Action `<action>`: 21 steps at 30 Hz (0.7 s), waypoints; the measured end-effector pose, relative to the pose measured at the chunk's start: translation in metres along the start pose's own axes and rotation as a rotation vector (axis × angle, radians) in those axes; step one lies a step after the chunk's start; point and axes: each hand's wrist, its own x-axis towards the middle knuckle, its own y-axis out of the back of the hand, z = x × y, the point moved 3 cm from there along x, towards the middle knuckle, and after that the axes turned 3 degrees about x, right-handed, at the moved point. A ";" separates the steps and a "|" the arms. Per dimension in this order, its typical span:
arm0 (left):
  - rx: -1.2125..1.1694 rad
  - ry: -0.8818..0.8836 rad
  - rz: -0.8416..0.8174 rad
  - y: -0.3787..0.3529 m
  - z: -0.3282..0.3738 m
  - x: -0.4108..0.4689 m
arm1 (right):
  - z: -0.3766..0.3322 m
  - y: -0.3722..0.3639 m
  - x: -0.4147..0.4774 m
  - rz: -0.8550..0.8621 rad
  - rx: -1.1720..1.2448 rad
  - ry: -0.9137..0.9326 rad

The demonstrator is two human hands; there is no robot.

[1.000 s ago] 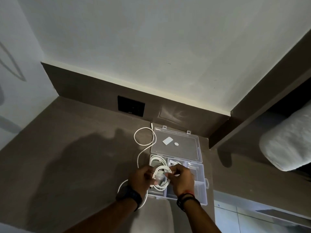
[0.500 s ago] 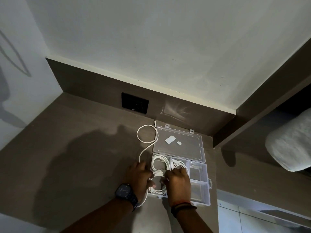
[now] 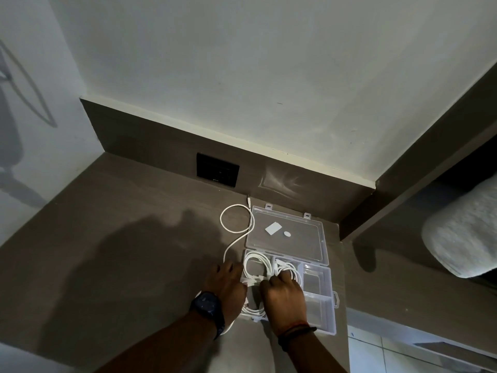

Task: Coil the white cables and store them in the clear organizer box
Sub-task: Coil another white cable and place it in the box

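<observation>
The clear organizer box (image 3: 320, 305) lies open on the brown desk, its lid (image 3: 287, 235) flat behind it. A coiled white cable (image 3: 256, 262) fills the box's long left compartment. My left hand (image 3: 228, 284) and my right hand (image 3: 285, 294) press down on that coil, fingers curled onto it. A smaller white coil (image 3: 289, 267) sits in the middle compartment, partly under my right fingers. A loose white cable (image 3: 234, 224) loops on the desk left of the lid and runs down under my left hand.
A black wall socket (image 3: 217, 170) sits in the brown back panel behind the desk. A grey-white cushion (image 3: 465, 232) lies on a lower shelf at right. The desk's right edge drops to tiled floor (image 3: 376, 351). The box's right compartments hold nothing visible.
Both hands have lowered from above the box, bringing the coiled cable down into the left compartment, and now press on it. The loose cable on the desk has kept its loop.
</observation>
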 end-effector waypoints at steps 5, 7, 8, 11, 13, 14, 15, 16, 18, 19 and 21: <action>-0.065 -0.044 -0.034 0.000 -0.004 0.004 | -0.009 0.007 0.008 -0.029 -0.038 0.049; -0.119 -0.083 -0.041 0.001 -0.008 0.004 | -0.011 0.011 0.011 -0.065 -0.079 0.086; -0.159 -0.099 -0.050 0.000 -0.011 0.004 | -0.011 0.013 0.014 -0.080 -0.096 0.098; -0.315 -0.154 -0.089 -0.001 -0.023 0.008 | -0.011 0.020 0.024 -0.064 -0.097 0.127; -0.417 -0.196 -0.055 0.001 -0.033 0.014 | -0.006 0.023 0.032 -0.029 -0.060 0.140; -0.473 -0.198 -0.009 0.006 -0.039 0.017 | -0.002 0.024 0.036 -0.020 -0.036 0.136; -0.508 -0.187 0.075 0.010 -0.044 0.021 | 0.004 0.025 0.041 -0.020 -0.003 0.122; -0.529 -0.162 0.199 0.012 -0.051 0.027 | 0.009 0.025 0.046 -0.027 0.039 0.103; -0.613 -0.061 0.396 0.016 -0.065 0.039 | 0.018 0.028 0.060 -0.002 0.141 0.035; -0.652 0.020 0.421 0.015 -0.072 0.047 | 0.022 0.028 0.068 0.026 0.206 -0.025; -0.685 0.230 0.267 0.008 -0.082 0.065 | 0.028 0.032 0.085 0.114 0.320 -0.113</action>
